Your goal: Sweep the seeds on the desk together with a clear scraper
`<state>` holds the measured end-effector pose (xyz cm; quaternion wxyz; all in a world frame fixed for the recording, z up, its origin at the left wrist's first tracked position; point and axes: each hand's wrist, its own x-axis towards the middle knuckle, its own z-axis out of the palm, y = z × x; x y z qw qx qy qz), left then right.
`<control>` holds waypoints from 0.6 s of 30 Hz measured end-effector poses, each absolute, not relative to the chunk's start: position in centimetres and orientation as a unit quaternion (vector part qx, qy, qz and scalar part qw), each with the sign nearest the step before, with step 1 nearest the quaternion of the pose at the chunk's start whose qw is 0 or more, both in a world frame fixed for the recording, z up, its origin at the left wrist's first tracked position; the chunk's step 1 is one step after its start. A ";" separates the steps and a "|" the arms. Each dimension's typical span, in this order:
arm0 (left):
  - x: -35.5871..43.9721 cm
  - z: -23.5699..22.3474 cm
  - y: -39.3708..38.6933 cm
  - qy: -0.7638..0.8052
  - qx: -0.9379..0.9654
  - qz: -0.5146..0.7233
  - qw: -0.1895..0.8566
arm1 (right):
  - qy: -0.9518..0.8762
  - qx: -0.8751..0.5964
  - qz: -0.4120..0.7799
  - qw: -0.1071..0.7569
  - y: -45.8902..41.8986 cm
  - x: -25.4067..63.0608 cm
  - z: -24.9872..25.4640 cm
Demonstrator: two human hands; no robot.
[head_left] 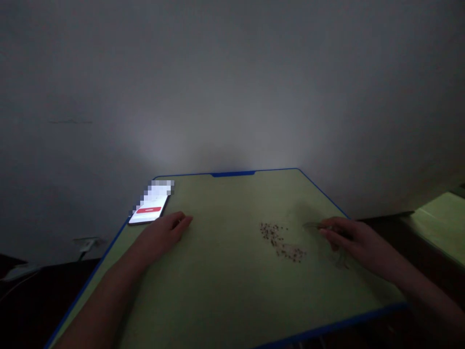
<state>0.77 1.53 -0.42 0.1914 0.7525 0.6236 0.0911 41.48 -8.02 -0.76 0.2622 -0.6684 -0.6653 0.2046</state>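
A matt grey wall [232, 87] fills most of my view in the dim light, smooth but for a thin crack-like line at left. Against it stands a flat, pale green tabletop [203, 281] with rounded far corners and a blue edge that thickens into a tab at the back. Another pale green surface [443, 223] shows at far right.

The right hand [345, 232] pinches a thin curved piece [311, 225] between thumb and fingers; it looks see-through, and whether it belongs to a container I can't tell. Blurred, clear material [339, 261] shows below that hand. The left hand [172, 228] rests curled in a loose fist, nothing visible in it, just beside a phone [150, 206]. The phone lies face up, glowing white, with a red bar whose lettering is too small to read.

Tiny dark grains [271, 234] lie scattered in a bent band on the tabletop, left of the right hand.
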 end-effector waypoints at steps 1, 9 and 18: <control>0.8 -0.4 1.5 0.626 0.750 0.087 0.194 | -0.644 -0.688 0.201 0.267 -8.7 42.1 -1.4; 1.1 0.1 1.4 0.640 0.737 0.080 0.202 | -0.571 -0.729 0.221 0.307 -10.6 41.7 -3.1; 1.1 0.2 1.4 0.649 0.728 0.072 0.207 | -0.654 -0.686 0.196 0.253 -9.6 41.3 -0.7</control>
